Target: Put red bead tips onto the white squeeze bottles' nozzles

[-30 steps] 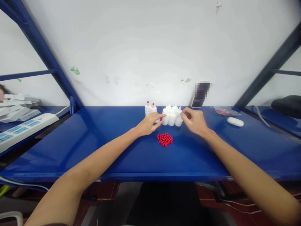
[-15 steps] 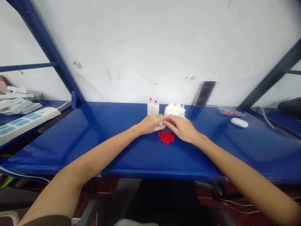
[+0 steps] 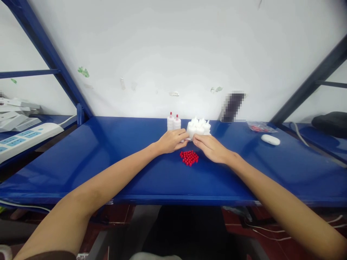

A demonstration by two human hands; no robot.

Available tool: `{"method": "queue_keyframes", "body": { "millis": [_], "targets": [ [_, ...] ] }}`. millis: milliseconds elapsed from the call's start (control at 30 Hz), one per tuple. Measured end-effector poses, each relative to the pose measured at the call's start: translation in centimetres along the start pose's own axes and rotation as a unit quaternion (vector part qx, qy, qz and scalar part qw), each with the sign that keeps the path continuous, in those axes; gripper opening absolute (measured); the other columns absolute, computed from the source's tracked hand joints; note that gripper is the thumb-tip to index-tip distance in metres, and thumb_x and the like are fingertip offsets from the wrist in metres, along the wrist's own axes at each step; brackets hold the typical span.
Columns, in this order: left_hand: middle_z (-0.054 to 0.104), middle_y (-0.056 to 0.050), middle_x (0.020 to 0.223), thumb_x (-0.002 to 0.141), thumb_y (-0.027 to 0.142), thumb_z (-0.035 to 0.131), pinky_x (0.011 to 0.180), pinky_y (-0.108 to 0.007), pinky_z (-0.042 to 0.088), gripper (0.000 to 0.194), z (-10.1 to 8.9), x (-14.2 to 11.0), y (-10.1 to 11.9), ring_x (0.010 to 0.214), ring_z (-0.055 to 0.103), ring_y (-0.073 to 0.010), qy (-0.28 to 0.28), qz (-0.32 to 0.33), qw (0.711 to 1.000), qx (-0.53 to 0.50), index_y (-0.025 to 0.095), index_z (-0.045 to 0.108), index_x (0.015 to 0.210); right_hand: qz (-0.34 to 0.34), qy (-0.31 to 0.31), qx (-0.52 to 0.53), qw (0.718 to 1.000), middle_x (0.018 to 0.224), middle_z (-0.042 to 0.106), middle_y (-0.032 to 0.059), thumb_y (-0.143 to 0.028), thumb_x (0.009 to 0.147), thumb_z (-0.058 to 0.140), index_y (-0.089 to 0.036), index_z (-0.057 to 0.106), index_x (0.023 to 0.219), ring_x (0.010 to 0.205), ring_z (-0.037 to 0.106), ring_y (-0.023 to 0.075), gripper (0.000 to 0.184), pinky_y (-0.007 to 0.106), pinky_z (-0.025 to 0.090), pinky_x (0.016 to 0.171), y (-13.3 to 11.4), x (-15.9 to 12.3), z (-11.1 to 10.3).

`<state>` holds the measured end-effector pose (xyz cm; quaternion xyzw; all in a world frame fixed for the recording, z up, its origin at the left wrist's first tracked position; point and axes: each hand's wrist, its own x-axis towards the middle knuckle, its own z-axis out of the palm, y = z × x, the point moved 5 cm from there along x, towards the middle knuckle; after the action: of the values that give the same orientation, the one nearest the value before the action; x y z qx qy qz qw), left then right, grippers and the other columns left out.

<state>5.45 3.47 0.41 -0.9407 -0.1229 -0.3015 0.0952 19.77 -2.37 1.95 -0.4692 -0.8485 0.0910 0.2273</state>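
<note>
My left hand [image 3: 172,141] is closed around a white squeeze bottle [image 3: 185,140], mostly hidden by the fingers, its narrow end pointing right. Just to its right my right hand [image 3: 210,146] has thumb and fingers pinched together; what lies between them is hidden. A small pile of red caps [image 3: 189,157] rests on the table in front of both hands. Behind my left hand stand two white bottles [image 3: 170,123] with red caps on their tips. A cluster of white bottles [image 3: 198,126] with bare pointed tips stands behind my right hand.
The blue table [image 3: 130,133] backs onto a white wall. At its right lie a clear bag with red pieces [image 3: 260,127] and a white oval case [image 3: 270,139]. A dark blurred-out object [image 3: 232,107] leans on the wall. A power strip [image 3: 29,139] lies at far left.
The red cap seen at my right fingertips is no longer visible. My fingertips have drawn slightly apart. The whole view has shifted a little.
</note>
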Motion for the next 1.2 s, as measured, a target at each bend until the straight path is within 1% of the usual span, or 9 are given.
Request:
{"method": "queue_keyframes", "body": {
  "millis": [67,133,300,433,600,833,933,1100,1200],
  "targets": [
    [0.059,-0.003,0.081,0.096,0.026,0.044,0.061,-0.025,0.039,0.017,0.1,0.0,-0.2,0.073,0.054,-0.0144,-0.001,-0.02,1.0,-0.013,0.017,0.055,0.088,0.012,-0.038,-0.017,0.999,0.077,0.06,0.0013,-0.032,0.098,0.037,-0.02,0.051,0.09,0.066,0.05,0.0154,0.02,0.029,0.034,0.064,0.2,-0.1,0.0],
    [0.059,-0.003,0.08,0.096,0.027,0.044,0.061,-0.026,0.038,0.018,0.3,0.0,-0.4,0.071,0.054,-0.0142,-0.008,-0.04,0.999,-0.024,0.017,0.055,0.086,0.028,-0.065,-0.034,0.997,0.075,0.06,0.0004,-0.031,0.094,0.043,-0.02,0.053,0.093,0.064,0.05,0.0148,0.014,0.028,0.034,0.063,0.7,-0.1,0.0],
    [0.06,-0.003,0.079,0.097,0.03,0.043,0.062,-0.026,0.038,0.022,0.5,-0.1,-0.7,0.069,0.054,-0.0145,-0.021,-0.063,0.997,-0.043,0.017,0.056,0.085,0.045,-0.103,-0.032,0.993,0.07,0.063,0.0,-0.032,0.088,0.053,-0.02,0.062,0.089,0.061,0.053,0.0138,0.014,0.026,0.034,0.059,2.0,-0.1,0.1],
    [0.061,-0.003,0.079,0.096,0.03,0.044,0.062,-0.026,0.038,0.02,0.6,-0.2,-0.8,0.07,0.055,-0.0148,-0.023,-0.072,0.996,-0.048,0.017,0.056,0.086,0.04,-0.103,-0.018,0.994,0.071,0.066,0.0008,-0.031,0.085,0.057,-0.02,0.068,0.091,0.061,0.055,0.0139,0.017,0.026,0.036,0.059,2.2,-0.1,0.0],
    [0.062,-0.003,0.081,0.095,0.029,0.047,0.063,-0.026,0.038,0.018,0.9,-0.2,-1.0,0.071,0.056,-0.0148,-0.029,-0.081,0.995,-0.058,0.017,0.057,0.087,0.043,-0.1,-0.012,0.994,0.073,0.067,0.0017,-0.029,0.083,0.059,-0.02,0.07,0.093,0.063,0.057,0.0144,0.018,0.026,0.039,0.06,1.9,-0.2,-0.2],
    [0.063,-0.002,0.079,0.096,0.03,0.047,0.059,-0.025,0.036,0.02,1.0,-0.2,-1.1,0.065,0.055,-0.0132,-0.038,-0.087,0.994,-0.049,0.016,0.058,0.086,0.03,-0.107,0.04,0.993,0.067,0.065,0.0006,-0.025,0.083,0.057,-0.018,0.072,0.092,0.057,0.054,0.0126,0.019,0.026,0.039,0.058,1.7,-0.2,0.2],
    [0.064,-0.003,0.081,0.097,0.032,0.047,0.06,-0.025,0.037,0.021,0.9,-0.1,-0.9,0.068,0.057,-0.0139,-0.043,-0.068,0.996,-0.032,0.016,0.058,0.089,0.031,-0.088,0.059,0.994,0.064,0.063,-0.0004,-0.026,0.084,0.056,-0.017,0.072,0.09,0.055,0.051,0.0117,0.019,0.026,0.037,0.057,1.4,-0.2,-0.1],
    [0.067,-0.004,0.083,0.1,0.038,0.041,0.06,-0.024,0.04,0.027,1.1,0.0,0.1,0.071,0.063,-0.0158,-0.055,0.033,0.998,0.008,0.016,0.058,0.101,0.037,-0.019,0.098,0.994,0.06,0.055,-0.0026,-0.036,0.091,0.052,-0.017,0.066,0.086,0.055,0.045,0.0111,0.024,0.026,0.034,0.056,0.5,0.0,-0.5],
    [0.069,-0.006,0.088,0.101,0.046,0.038,0.062,-0.024,0.044,0.036,1.0,-0.1,0.1,0.077,0.066,-0.0171,-0.056,0.025,0.998,0.002,0.015,0.055,0.109,0.039,0.015,0.096,0.995,0.055,0.049,-0.0047,-0.04,0.093,0.051,-0.018,0.064,0.085,0.051,0.041,0.0105,0.027,0.026,0.032,0.054,0.0,0.2,-0.2]
  ]
}}
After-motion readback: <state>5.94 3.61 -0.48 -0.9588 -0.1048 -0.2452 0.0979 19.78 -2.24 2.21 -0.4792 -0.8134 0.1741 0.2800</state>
